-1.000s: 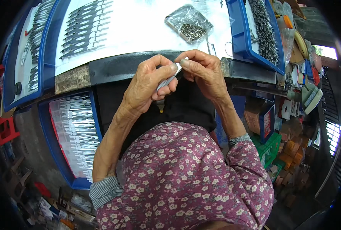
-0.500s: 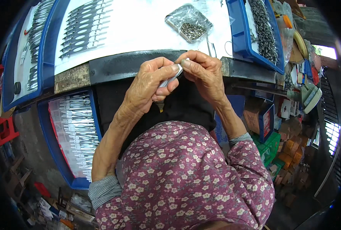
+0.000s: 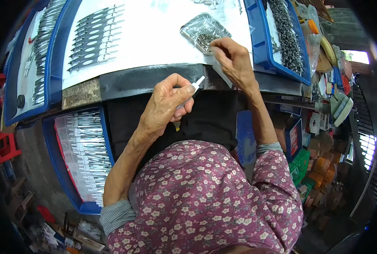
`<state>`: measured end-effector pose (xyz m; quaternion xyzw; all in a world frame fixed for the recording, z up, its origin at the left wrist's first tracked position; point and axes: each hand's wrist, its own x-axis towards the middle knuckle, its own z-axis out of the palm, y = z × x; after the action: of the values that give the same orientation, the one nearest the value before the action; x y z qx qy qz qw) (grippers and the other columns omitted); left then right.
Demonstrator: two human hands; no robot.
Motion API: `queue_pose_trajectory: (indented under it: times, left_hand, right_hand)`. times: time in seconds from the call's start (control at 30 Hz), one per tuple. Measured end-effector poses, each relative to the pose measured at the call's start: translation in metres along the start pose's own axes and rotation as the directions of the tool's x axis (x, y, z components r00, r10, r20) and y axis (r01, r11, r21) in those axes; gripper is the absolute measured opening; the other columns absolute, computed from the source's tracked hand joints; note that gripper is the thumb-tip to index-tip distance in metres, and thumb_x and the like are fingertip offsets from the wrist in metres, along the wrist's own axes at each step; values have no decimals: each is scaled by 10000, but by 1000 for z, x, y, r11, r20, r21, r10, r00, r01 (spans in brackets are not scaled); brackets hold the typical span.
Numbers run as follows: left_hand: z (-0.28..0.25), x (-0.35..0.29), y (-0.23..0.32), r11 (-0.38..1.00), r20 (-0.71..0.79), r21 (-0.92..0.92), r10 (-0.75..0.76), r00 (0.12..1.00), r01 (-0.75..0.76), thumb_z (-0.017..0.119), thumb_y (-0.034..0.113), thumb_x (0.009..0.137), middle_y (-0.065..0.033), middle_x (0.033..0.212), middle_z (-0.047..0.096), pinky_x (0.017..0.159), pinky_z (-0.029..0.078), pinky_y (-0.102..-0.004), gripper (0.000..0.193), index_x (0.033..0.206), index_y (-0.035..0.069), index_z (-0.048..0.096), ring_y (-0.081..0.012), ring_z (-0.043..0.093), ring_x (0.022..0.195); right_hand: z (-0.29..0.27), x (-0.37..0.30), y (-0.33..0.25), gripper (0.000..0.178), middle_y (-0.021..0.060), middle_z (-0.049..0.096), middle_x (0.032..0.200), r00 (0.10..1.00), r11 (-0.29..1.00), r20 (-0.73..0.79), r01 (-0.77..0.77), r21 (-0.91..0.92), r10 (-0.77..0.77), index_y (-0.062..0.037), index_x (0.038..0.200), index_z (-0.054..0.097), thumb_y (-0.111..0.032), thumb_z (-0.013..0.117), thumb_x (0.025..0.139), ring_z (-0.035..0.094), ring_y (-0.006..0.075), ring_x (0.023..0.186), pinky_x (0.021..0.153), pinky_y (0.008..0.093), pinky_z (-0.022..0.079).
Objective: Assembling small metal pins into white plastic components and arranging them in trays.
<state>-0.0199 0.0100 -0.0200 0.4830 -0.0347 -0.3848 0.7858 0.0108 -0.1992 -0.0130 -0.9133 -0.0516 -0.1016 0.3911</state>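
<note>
My left hand (image 3: 170,99) is closed round a slim pale piece with a narrow white tip (image 3: 199,82), held at the table's front edge. The tip sticks out past my thumb and points up to the right; my fingers hide the rest. My right hand (image 3: 236,63) is at the near right side of a small tray lined with clear plastic (image 3: 197,26), its thumb and forefinger bent together beside a heap of tiny metal pins (image 3: 205,41). What lies between those fingertips is too small to make out. A thin grey metal strip (image 3: 223,75) shows below that hand, partly hidden.
Rows of flat metal parts (image 3: 96,37) lie on the white table covering at left. Blue trays flank them: one with metal parts (image 3: 48,55), one with small dark pieces (image 3: 260,44). A lower blue tray (image 3: 61,169) holds more long parts beside my left arm.
My right hand has left the piece in my left hand and moved up and right to the heap of pins. My left hand stays nearly in place, the white tip now uncovered.
</note>
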Motion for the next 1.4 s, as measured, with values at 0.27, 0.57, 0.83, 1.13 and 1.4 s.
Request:
queue_pose_trajectory:
  times: [0.27,0.57,0.83,1.13,1.4]
  left_hand:
    - [-2,-6,6,989,-5,147,0,1000,0,512,194,900,4,606,509,381,284,-142,156,923,45,474,-7,385,453]
    - [-4,-7,7,978,-10,200,63,998,-60,502,126,877,-22,608,524,377,293,-176,127,933,21,458,-24,405,468]
    - [-1,-2,7,978,-36,201,66,997,-58,497,110,867,-27,611,532,369,300,-174,136,945,5,458,-26,416,458]
    - [3,0,9,976,-54,206,85,995,-72,513,123,873,-24,603,535,381,322,-167,146,938,3,462,-28,438,470]
    - [3,-1,8,967,-89,245,91,992,-67,513,118,875,-25,611,534,447,367,-171,142,939,3,458,-42,472,514]
  right_hand:
    - [15,21,9,65,127,568,714,975,847,80,218,-484,-206,-5,796,582,-60,584,762,585,279,616,555,357,454]
    - [10,22,12,119,91,576,674,999,961,17,38,-273,-35,15,813,583,-102,558,804,538,168,577,533,287,425]
    - [4,17,17,166,-3,558,701,990,961,4,-136,243,139,25,859,606,-134,568,832,459,41,619,535,197,376]
    - [0,13,5,83,48,612,725,974,812,54,-212,544,218,21,815,609,-57,583,811,470,49,548,475,169,351]
    - [2,-14,-33,77,10,589,721,989,893,93,-141,427,112,5,866,618,-29,605,799,475,40,573,507,158,362]
